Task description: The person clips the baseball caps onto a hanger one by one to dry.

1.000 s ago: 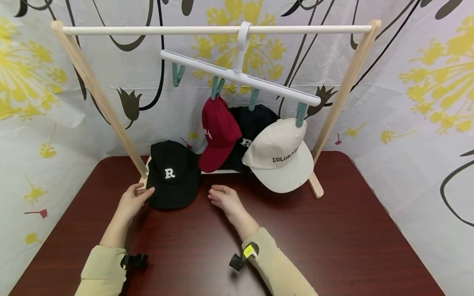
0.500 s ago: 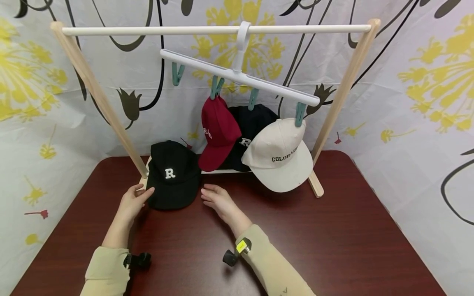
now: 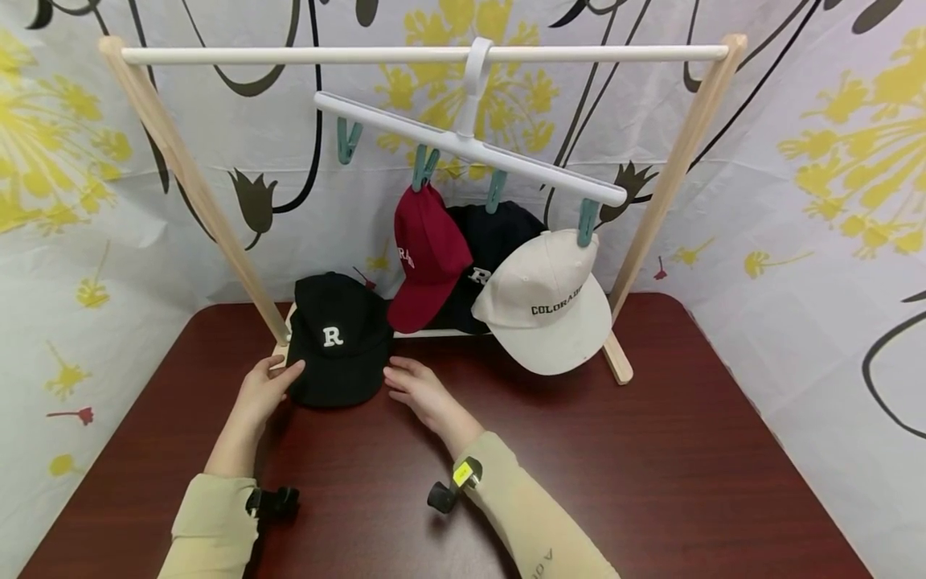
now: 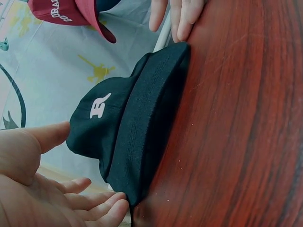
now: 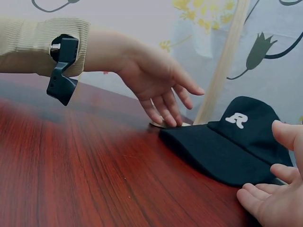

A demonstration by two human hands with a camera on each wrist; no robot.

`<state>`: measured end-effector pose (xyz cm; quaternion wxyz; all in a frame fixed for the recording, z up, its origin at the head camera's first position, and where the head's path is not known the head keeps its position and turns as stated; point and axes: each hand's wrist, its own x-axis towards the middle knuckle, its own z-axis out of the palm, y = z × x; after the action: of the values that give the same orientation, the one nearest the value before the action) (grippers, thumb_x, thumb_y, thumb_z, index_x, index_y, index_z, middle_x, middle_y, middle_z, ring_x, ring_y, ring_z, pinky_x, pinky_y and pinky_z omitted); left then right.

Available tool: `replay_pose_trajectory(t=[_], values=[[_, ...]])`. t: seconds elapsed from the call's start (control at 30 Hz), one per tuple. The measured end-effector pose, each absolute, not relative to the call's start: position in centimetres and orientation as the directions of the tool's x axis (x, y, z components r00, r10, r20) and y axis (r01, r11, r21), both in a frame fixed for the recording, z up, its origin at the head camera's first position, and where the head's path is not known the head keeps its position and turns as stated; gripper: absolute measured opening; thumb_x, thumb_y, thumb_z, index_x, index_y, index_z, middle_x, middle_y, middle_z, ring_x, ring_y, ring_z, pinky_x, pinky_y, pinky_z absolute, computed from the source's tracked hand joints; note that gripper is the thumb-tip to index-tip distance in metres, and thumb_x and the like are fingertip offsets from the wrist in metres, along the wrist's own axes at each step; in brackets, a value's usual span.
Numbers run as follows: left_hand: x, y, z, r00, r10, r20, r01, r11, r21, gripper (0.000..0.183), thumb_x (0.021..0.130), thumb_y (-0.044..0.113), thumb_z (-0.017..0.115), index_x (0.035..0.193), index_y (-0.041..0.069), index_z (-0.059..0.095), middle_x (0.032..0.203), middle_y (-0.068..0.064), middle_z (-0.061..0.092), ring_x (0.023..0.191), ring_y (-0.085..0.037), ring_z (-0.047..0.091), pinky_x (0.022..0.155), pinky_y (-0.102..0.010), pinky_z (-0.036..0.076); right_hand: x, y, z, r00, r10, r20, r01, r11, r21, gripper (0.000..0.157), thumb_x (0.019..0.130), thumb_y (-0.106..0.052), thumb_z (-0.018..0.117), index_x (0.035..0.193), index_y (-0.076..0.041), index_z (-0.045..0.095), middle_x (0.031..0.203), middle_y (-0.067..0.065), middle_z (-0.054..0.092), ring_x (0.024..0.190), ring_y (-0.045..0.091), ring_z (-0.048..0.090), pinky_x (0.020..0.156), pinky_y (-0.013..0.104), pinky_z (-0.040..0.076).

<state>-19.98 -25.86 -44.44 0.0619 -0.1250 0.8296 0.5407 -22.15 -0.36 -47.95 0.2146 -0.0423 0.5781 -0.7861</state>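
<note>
A black cap [image 3: 347, 370] with a white letter R lies on the table at the rack's left foot, brim toward me. At its left edge is my left hand [image 3: 260, 392], fingers relaxed; in the left wrist view the fingertips [image 4: 120, 201] meet the brim's corner. My right hand [image 3: 427, 394] is by the brim's right end, its fingers loosely extended. In the right wrist view the right fingertips [image 5: 248, 196] lie close against the brim; whether they touch it I cannot tell. Neither hand grips the cap.
A white hanger [image 3: 463, 145] hangs tilted from the rack's bar [image 3: 304, 55]. Its green clips hold a red cap [image 3: 428, 257], a dark cap [image 3: 506, 229] partly hidden, and a white Colorado cap [image 3: 550, 301]. The leftmost clip [image 3: 348, 141] hangs without a cap.
My right hand has moved left, closing in on the black cap's right side. The left hand stays at the cap's left edge, and the cap has not visibly moved.
</note>
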Motion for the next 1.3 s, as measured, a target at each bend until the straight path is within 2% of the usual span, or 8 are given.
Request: replay_pose_trajectory(t=[0.4, 0.77, 1.07, 1.3], values=[[-19.96, -25.3, -44.75, -0.964, -0.145, -0.222, -0.261, 0.38, 0.887, 0.077, 0.098, 0.033, 0.052, 0.149, -0.007, 0.011, 0.144, -0.034, 0.029, 0.128, -0.041, 0.037, 0.1, -0.05, 0.036, -22.5, -0.67, -47.95, -0.897, -0.401, -0.184, 0.287, -0.214, -0.934, 0.055, 0.098, -0.012, 0.054, 0.144, 0.007, 0.032, 0.14, 0.025, 0.04, 0.127, 0.038, 0.041, 0.102, 0.047, 0.037], [-19.96, -25.06, -44.69, -0.956, -0.163, -0.244, -0.288, 0.357, 0.889, 0.078, 0.099, 0.032, 0.053, 0.15, -0.005, 0.009, 0.145, -0.035, 0.027, 0.127, -0.042, 0.038, 0.1, -0.05, 0.036, -22.57, -0.68, -48.13, -0.908, -0.377, -0.184, 0.277, -0.209, -0.938, 0.056, 0.097, -0.011, 0.056, 0.143, 0.008, 0.031, 0.135, 0.025, 0.044, 0.123, 0.035, 0.046, 0.1, 0.046, 0.039], [-20.06, -25.07, -44.82, -0.953, -0.176, -0.247, -0.297, 0.383, 0.874, 0.078, 0.098, 0.033, 0.054, 0.15, -0.007, 0.01, 0.146, -0.034, 0.026, 0.134, -0.041, 0.028, 0.106, -0.05, 0.027, -22.38, -1.01, -47.81, -0.929, -0.319, -0.188, 0.243, -0.142, -0.96, 0.055, 0.095, -0.013, 0.059, 0.141, 0.007, 0.036, 0.133, 0.025, 0.047, 0.118, 0.03, 0.051, 0.097, 0.044, 0.043], [-19.94, -25.0, -44.92, -0.949, -0.204, -0.241, -0.303, 0.377, 0.875, 0.076, 0.098, 0.031, 0.055, 0.149, -0.008, 0.014, 0.145, -0.035, 0.028, 0.134, -0.041, 0.028, 0.106, -0.049, 0.028, -22.29, -1.36, -47.69, -0.945, -0.256, -0.204, 0.237, -0.108, -0.965, 0.057, 0.093, -0.012, 0.062, 0.141, 0.006, 0.037, 0.131, 0.027, 0.049, 0.114, 0.032, 0.054, 0.093, 0.043, 0.046]])
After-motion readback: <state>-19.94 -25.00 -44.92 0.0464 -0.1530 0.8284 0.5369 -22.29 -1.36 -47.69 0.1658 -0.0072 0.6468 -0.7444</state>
